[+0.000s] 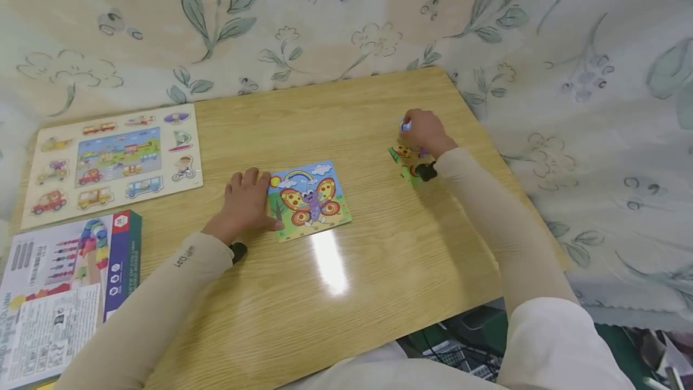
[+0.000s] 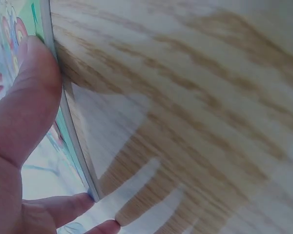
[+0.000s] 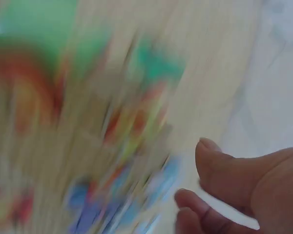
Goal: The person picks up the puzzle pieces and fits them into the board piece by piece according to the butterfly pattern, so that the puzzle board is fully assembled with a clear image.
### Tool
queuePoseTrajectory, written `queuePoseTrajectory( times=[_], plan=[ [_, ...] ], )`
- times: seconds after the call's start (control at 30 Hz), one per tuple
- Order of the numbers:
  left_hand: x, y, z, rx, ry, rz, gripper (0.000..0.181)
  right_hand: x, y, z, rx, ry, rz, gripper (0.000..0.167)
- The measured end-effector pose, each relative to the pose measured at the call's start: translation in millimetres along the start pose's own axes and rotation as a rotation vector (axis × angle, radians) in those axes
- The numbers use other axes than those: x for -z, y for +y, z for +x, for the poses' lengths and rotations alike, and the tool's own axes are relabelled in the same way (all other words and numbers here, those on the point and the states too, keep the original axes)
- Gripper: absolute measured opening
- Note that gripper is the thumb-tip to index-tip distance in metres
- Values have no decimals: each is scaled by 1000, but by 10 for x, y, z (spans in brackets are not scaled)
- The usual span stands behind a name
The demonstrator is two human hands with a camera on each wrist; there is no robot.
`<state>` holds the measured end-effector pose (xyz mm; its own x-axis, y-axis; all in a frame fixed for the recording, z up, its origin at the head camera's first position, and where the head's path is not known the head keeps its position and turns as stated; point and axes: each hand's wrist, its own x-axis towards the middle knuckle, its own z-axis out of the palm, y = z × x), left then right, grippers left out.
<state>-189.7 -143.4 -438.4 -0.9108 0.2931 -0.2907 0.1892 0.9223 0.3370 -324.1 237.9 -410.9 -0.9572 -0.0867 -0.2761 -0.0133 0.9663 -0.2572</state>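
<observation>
A butterfly picture board (image 1: 311, 200), with a rainbow and a sun on it, lies flat near the table's middle. My left hand (image 1: 245, 206) spans its left edge with spread fingers; in the left wrist view the thumb (image 2: 36, 87) rests on the board's face and a fingertip touches the far corner. My right hand (image 1: 426, 131) is over the right part of the table, beside a small blue piece (image 1: 404, 126). The right wrist view shows its thumb and fingers apart, nothing visible between them. Several colourful puzzle pieces (image 1: 403, 151) lie under that hand, partly hidden and blurred in the wrist view.
A wooden vehicle puzzle board (image 1: 197, 172) lies at the back left of the table (image 1: 373, 281). In front of it is a toy box (image 1: 123, 257). A floral curtain (image 1: 325, 17) hangs along the back and right edges.
</observation>
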Motion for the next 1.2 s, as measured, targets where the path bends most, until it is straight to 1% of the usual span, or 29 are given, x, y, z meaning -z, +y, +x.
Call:
queuePoseTrajectory(
  times=[0.07, 0.13, 0.2, 0.3, 0.5, 0.63, 0.73, 0.87, 0.97, 1.13, 1.2],
  plan=[
    [10, -5, -2, 3, -4, -3, 112, 47, 140, 112, -37, -18, -12, 54],
    [19, -3, -2, 6, -8, -10, 112, 62, 222, 204, -56, -42, -10, 61],
    [22, -6, -2, 11, -11, -13, 112, 62, 249, 269, -64, -68, 5, 64],
    [12, -11, -2, 13, -9, -15, 112, 28, 251, 312, -70, -72, 7, 62],
    [-4, -18, -3, 17, 0, -26, 111, -7, 209, 318, -88, -36, -16, 56],
    [-13, -21, 1, 25, 3, -32, 112, -13, 201, 297, -117, -23, 7, 57],
    [-28, -22, 13, 20, 10, -32, 112, -20, 219, 288, -131, -8, 6, 59],
    [-29, 17, 29, 13, 12, -35, 111, -23, 282, 280, -119, 7, 2, 61],
    [-16, 42, 26, 22, 4, -43, 111, -21, 300, 275, -101, 13, 19, 60],
    [-14, 11, 3, 33, 3, -38, 113, -44, 276, 281, -73, 30, 73, 57],
    [-11, -8, -9, 40, 4, -39, 113, -62, 275, 295, -74, 39, 105, 56]
  ],
)
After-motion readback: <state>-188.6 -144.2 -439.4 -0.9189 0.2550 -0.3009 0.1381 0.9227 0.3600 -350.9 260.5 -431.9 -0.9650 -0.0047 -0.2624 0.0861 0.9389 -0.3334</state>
